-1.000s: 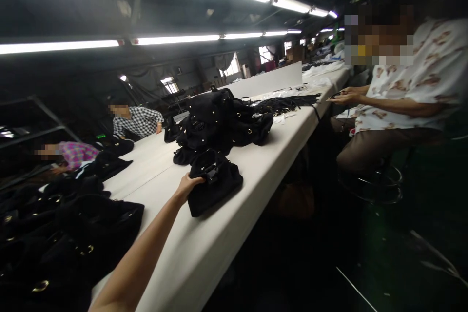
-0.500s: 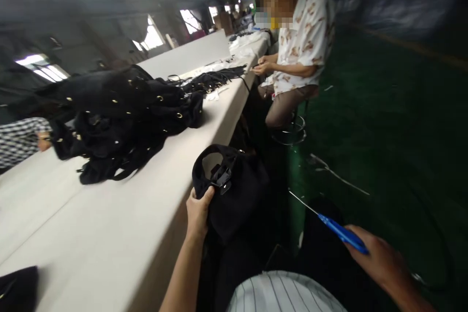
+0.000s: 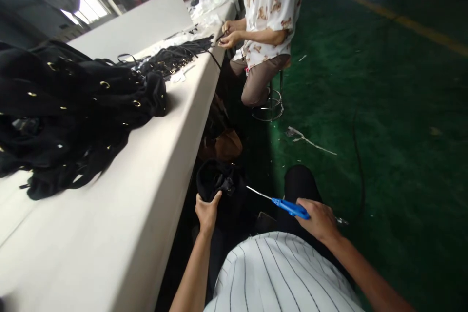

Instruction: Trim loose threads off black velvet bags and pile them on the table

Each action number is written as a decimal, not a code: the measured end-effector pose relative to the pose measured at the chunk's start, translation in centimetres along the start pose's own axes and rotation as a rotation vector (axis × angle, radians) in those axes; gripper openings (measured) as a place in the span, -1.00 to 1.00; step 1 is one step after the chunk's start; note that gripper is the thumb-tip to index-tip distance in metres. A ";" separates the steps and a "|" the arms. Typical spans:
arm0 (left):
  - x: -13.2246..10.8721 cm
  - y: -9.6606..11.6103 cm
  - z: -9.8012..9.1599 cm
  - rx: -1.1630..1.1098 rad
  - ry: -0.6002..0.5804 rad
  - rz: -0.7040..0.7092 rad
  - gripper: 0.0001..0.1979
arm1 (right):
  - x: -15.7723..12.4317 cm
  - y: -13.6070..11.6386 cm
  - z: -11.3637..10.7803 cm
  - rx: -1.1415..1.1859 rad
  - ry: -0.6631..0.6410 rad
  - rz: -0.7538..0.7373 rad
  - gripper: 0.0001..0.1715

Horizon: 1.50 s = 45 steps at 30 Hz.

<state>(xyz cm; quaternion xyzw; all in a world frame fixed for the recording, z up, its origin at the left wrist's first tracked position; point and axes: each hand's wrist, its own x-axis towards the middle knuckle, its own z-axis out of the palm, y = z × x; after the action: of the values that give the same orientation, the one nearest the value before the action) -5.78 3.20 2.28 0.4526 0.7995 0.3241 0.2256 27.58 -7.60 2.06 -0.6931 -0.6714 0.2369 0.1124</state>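
Left hand [image 3: 207, 210]: gripping bag [image 3: 219, 183] rim;
Right hand [image 3: 321, 218]: closed on scissors [image 3: 288, 206]; tips near bag;
Progress: cutting seemingly not begun

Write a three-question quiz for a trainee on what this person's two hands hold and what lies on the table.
1. True or false: the left hand holds the black bag off the white table, beside its edge.
2. The right hand holds: A a hammer, B blue-handled scissors, C a brush.
3. What lies heaped on the table top?
Key: 1 true. 2 B. 3 A pile of black bags with gold-coloured rings.
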 end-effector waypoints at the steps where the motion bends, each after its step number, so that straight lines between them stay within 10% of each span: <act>1: -0.1 -0.2 -0.2 -0.014 0.021 -0.005 -0.40 | 0.3 0.2 0.2 -0.015 -0.010 -0.022 -0.91; 13: -0.9 -2.6 -2.1 -0.107 0.104 0.016 -0.37 | 3.1 0.6 0.5 -0.144 -0.159 -0.139 -0.80; 16: -1.8 -2.6 -2.5 -0.059 0.055 0.105 -0.39 | 4.4 2.0 -0.1 -0.128 -0.088 0.026 -0.81; 22: -6.1 -3.0 -2.8 0.144 -0.201 0.867 -0.62 | 4.8 6.2 -2.9 -0.117 -0.093 0.205 -0.73; 26: -9.2 -2.7 -2.0 0.193 -0.447 1.297 -0.76 | 2.5 4.6 -5.1 -0.095 -0.140 0.114 -0.73; 45: -8.8 -2.8 -0.8 0.262 -0.638 1.068 -0.71 | 2.9 -4.2 -6.1 -0.267 -0.257 -0.202 -0.81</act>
<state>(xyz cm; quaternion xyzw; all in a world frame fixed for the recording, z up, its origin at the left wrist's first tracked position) -3.64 -5.80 1.40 0.8872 0.3899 0.1405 0.2026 26.82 -3.49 8.80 -0.5951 -0.7718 0.2200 -0.0438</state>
